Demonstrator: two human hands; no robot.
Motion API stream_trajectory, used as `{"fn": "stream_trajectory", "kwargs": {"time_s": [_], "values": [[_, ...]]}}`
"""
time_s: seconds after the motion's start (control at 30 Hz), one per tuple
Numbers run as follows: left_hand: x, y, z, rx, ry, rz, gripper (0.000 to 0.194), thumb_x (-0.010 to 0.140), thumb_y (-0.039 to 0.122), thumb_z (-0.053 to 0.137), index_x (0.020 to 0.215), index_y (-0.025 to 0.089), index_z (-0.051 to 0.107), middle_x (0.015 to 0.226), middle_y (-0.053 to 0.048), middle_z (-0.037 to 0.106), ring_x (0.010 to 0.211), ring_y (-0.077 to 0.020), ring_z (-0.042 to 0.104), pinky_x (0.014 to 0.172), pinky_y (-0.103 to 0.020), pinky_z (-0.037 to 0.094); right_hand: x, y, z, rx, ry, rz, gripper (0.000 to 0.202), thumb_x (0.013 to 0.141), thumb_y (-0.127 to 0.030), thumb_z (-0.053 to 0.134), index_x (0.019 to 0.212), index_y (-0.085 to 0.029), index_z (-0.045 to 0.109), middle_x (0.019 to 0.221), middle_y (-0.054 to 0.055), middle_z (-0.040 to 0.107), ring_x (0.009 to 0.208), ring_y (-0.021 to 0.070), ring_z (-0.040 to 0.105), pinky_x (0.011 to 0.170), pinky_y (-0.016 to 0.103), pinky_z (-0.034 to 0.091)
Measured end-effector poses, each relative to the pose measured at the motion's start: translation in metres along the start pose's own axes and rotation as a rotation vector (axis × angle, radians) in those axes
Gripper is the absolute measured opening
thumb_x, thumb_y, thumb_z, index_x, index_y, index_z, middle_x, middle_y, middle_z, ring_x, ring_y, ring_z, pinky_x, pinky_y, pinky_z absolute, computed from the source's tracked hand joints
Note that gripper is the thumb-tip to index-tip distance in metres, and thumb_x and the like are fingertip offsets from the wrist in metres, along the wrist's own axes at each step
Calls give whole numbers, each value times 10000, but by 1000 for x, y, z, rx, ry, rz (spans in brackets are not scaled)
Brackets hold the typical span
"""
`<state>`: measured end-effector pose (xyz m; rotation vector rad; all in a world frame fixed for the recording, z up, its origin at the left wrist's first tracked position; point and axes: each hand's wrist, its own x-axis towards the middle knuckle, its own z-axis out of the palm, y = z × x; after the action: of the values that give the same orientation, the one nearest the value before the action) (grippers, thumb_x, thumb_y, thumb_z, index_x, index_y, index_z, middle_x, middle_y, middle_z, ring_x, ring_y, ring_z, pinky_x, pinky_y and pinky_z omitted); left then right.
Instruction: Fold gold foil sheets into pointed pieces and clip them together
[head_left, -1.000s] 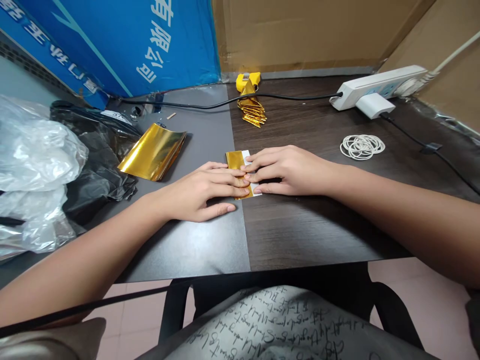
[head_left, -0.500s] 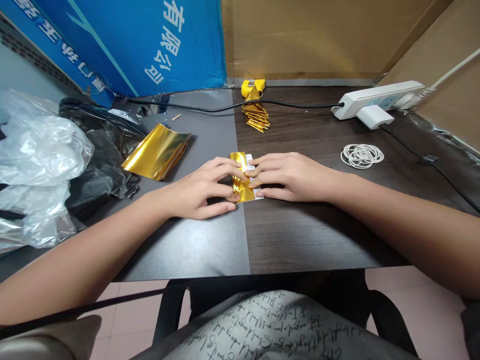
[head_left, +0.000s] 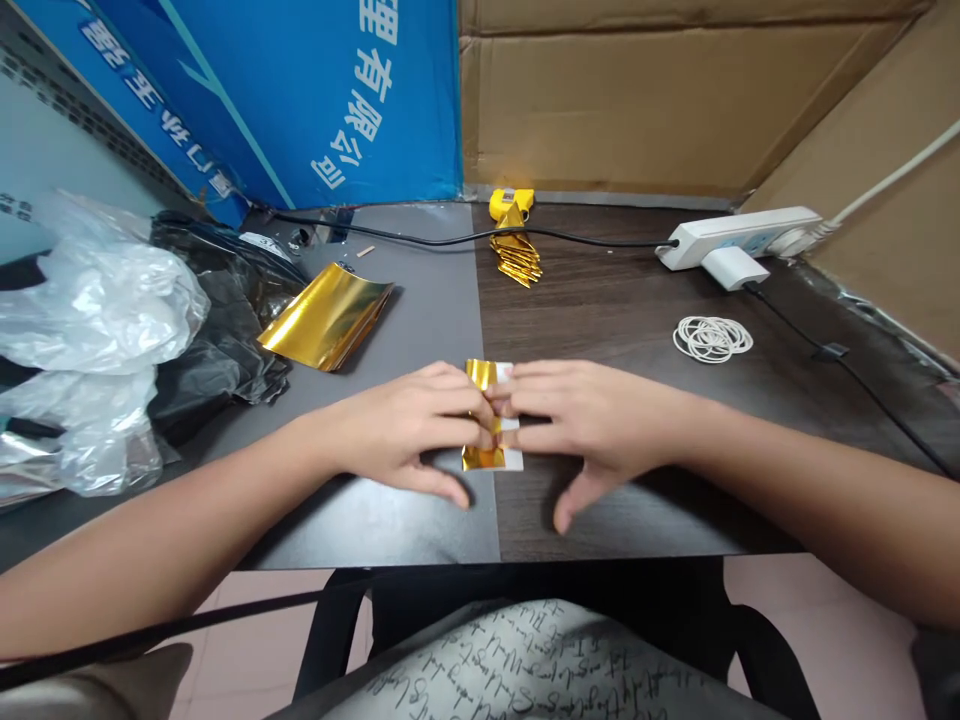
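A sheet of gold foil paper (head_left: 480, 374), folded over so a white strip shows on its right, lies on the desk in front of me. My left hand (head_left: 416, 425) comes from the left, its fingertips pressing on the gold face and its thumb spread away. From the right, my right hand (head_left: 577, 415) rests its fingertips on the fold and the white strip, thumb stretched out on the desk. Both hands are open, their fingers hiding the middle of the paper. A curved stack of gold paper sheets (head_left: 328, 318) lies to the left.
Folded gold pieces (head_left: 517, 258) lie by a yellow tape measure (head_left: 511, 203) at the back. White rubber bands (head_left: 712, 340) and a power strip (head_left: 739, 237) are on the right. A black cable (head_left: 435, 240) crosses the desk. Plastic bags (head_left: 105, 300) crowd the left.
Both thumbs have swung out away from the paper, toward the desk's front edge. The fingertips have come together over the fold. The paper sits lower in view, as the camera has tilted up.
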<state>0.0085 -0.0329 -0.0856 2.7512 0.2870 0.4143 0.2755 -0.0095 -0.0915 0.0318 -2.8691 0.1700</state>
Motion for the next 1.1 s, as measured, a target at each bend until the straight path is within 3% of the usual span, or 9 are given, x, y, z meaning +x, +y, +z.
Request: {"fn": "stream_trajectory", "kwargs": {"time_s": [0.17,0.23,0.33,0.43,0.53,0.63,0.77,0.9,1.1], "values": [[6,43,18,102,-38,168,297,908,502,688,937,208,661,924,-50,677,888,-215,595,893,-402,489,10,-39,8,-47,22,-178,488,864,-672,659,951,-196,718,867,59,651,834,240,594,861,414,530],[8,57,27,206,-23,221,141,920,308,665,815,217,643,847,-28,654,826,-202,585,845,-399,510,14,-53,13,-59,105,-213,300,924,-502,632,800,-232,675,749,24,597,695,203,525,721,375,508],[11,67,33,230,107,230,294,952,184,551,661,210,587,675,-18,569,640,-178,508,608,-373,471,18,-61,19,-73,216,-187,272,901,-218,587,630,-236,573,642,-7,533,596,174,442,571,358,421],[12,62,29,164,174,225,372,999,198,496,632,203,551,626,-17,558,599,-166,499,550,-357,441,18,-55,21,-30,235,-205,263,911,-232,596,650,-238,569,683,-16,570,626,166,470,597,356,441],[11,52,19,-67,267,140,220,1006,203,519,815,170,623,763,-57,674,703,-166,612,640,-326,523,16,-42,20,151,281,-158,211,922,-400,622,815,-217,619,747,2,622,696,166,561,619,339,478],[14,48,11,-297,522,-39,18,939,159,658,937,150,642,866,-80,710,793,-144,671,724,-266,568,16,-35,14,431,500,34,289,879,-428,704,991,-177,616,824,42,676,763,163,647,663,294,527],[25,49,7,-458,817,-288,139,911,231,715,847,160,615,796,-31,659,710,-107,623,641,-215,538,25,-33,0,473,702,304,167,857,-301,744,857,-200,611,734,3,661,615,119,607,579,239,487],[37,45,-1,-563,857,-382,236,915,327,724,823,153,593,756,-11,615,680,-98,581,608,-204,504,35,-30,-15,409,750,399,241,895,-266,688,708,-182,560,608,-38,552,507,79,485,487,213,392],[46,42,-15,-482,838,-341,184,899,286,745,846,140,645,802,-16,603,726,-94,576,650,-205,485,36,-26,-23,191,796,360,222,916,-196,668,726,-167,556,617,-42,540,519,58,465,503,188,368]]}}
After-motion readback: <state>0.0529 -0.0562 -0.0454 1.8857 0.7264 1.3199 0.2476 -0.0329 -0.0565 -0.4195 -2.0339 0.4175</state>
